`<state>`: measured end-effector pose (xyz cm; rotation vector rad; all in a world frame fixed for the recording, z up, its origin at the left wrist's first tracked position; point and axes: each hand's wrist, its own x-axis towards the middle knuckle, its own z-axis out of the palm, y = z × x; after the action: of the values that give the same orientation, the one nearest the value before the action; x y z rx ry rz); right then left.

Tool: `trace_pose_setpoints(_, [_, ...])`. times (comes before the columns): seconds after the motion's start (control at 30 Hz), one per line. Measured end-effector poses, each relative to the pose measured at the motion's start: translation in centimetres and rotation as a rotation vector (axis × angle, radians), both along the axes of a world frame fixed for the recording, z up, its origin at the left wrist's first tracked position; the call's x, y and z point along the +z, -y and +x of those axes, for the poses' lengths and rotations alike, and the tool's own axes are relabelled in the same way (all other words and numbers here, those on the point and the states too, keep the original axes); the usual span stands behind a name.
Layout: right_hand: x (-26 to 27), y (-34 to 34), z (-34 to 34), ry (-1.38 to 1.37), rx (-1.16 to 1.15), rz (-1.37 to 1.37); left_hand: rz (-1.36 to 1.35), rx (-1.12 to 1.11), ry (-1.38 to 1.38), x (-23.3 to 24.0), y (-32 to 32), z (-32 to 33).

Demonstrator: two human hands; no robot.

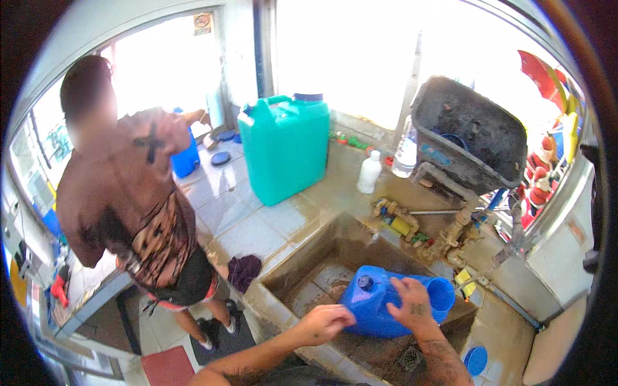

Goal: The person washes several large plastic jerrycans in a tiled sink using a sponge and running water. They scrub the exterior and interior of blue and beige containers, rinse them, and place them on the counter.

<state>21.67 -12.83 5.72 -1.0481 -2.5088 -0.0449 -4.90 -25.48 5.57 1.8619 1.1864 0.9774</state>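
Observation:
A blue plastic jerrycan (369,301) lies in a tiled sink basin (299,309), its small dark cap towards the upper left and its wide round mouth towards the right. My left hand (329,323) is at the jerrycan's lower left edge with fingers curled; whether it grips the can is unclear. My right hand (410,304) rests over the can's top near the handle, fingers spread and bent; the palm side is hidden. A round blue lid (475,360) lies on the ledge right of the basin.
A turquoise jerrycan (287,149), a white bottle (370,172) and a clear bottle (405,149) stand behind the basin. Pipes with a valve (400,224) run beside it, below a grimy black tub (468,130). A dark cloth (244,271) hangs at the left edge, near another person (140,193).

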Motion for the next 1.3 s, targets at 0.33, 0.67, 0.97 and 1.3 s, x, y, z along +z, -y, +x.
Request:
trace_pose_setpoints(0.33, [-1.7, -6.4, 0.4, -0.139, -0.198, 0.001, -0.365, 0.486, 0.289, -14.4, -1.9, -5.1])
trace_pose_setpoints(0.67, [-2.1, -1.6, 11.0, -0.994, -0.359, -0.389, -0.43, 0.472, 0.362, -4.0, -8.6, -8.3])
trace_pose_setpoints(0.97, [-8.9, -3.1, 18.1, -0.698, -0.404, -0.304, -0.247, 0.456, 0.34, 3.4, -12.2, -9.2])
trace_pose_setpoints(1.3, [-18.9, -1.1, 15.3, -1.291, -0.418, -0.573, -0.207, 0.394, -0.066, 2.4, -15.3, -5.6])
